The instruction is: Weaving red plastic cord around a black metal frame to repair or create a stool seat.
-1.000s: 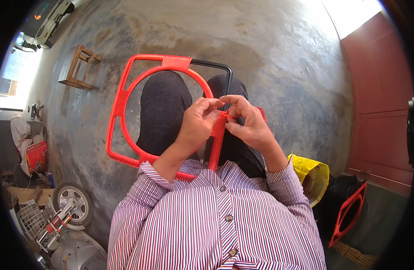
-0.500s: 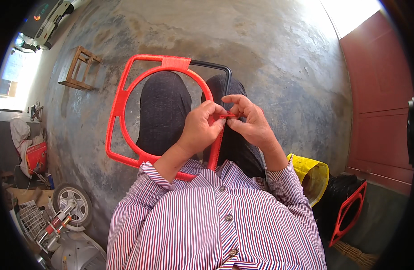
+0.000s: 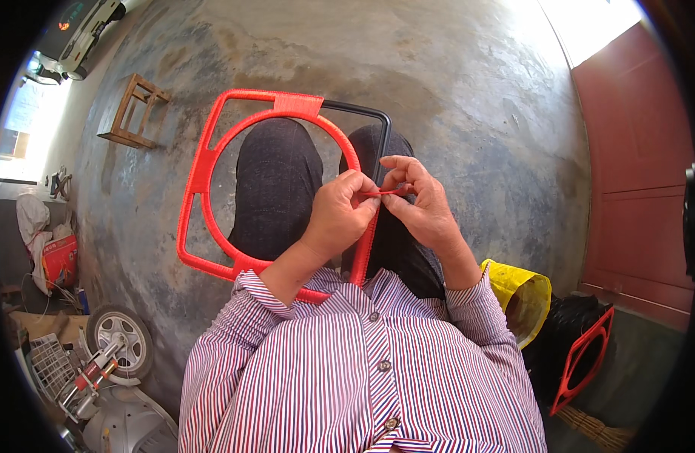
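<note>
Across two knees point(image 3: 278, 189), one red frame point(image 3: 201, 172) is laid, its right side partly hidden. One thin red strip point(image 3: 389, 192) is pinched by the left hand point(image 3: 337, 214) and the right hand point(image 3: 426, 211); its ends are hard to see. Lower left, one scooter point(image 3: 98, 374) is cut off.

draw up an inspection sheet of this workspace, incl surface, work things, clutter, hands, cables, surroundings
Surface: stained grey floor; the work lies across the person's thighs.
Work things: frame, mostly red-wrapped, with a bare black bar at upper right; red strand.
Clutter: yellow container and second red frame at right; wheel at lower left.
Hands: left hand and right hand pinch the strand between them.
Cables: nothing certain; thin pale lines by the red package are too small to tell.
Surroundings: wooden stool at left, red door at right.
</note>
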The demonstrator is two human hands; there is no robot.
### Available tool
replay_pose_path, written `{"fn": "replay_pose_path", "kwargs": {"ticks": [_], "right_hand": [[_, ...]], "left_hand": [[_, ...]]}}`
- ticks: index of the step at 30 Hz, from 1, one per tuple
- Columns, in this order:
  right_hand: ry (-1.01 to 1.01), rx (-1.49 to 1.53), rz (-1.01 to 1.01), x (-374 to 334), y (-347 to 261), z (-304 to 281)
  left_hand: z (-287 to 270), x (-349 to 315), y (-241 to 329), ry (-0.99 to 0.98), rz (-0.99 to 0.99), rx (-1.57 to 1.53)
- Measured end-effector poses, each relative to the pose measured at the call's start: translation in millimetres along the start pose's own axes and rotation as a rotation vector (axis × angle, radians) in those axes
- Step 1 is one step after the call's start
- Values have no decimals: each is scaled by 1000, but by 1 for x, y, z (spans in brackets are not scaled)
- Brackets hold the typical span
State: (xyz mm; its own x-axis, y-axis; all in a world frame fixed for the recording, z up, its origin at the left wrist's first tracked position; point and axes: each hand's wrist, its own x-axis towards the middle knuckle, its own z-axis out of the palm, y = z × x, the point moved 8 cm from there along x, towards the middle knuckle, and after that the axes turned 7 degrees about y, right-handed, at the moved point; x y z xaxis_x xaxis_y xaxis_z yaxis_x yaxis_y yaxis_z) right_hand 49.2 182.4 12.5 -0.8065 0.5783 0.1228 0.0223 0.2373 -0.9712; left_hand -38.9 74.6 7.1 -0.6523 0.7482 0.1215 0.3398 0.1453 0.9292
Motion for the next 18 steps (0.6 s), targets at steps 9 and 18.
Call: {"fn": "replay_pose_path", "kwargs": {"ticks": [9,18], "right_hand": [[-54,16,82,-2,5,0],[-37,418,255,-5,23,4]], "left_hand": [[0,0,-3,64,-56,-101],[7,-1,16,-5,114,277]]}}
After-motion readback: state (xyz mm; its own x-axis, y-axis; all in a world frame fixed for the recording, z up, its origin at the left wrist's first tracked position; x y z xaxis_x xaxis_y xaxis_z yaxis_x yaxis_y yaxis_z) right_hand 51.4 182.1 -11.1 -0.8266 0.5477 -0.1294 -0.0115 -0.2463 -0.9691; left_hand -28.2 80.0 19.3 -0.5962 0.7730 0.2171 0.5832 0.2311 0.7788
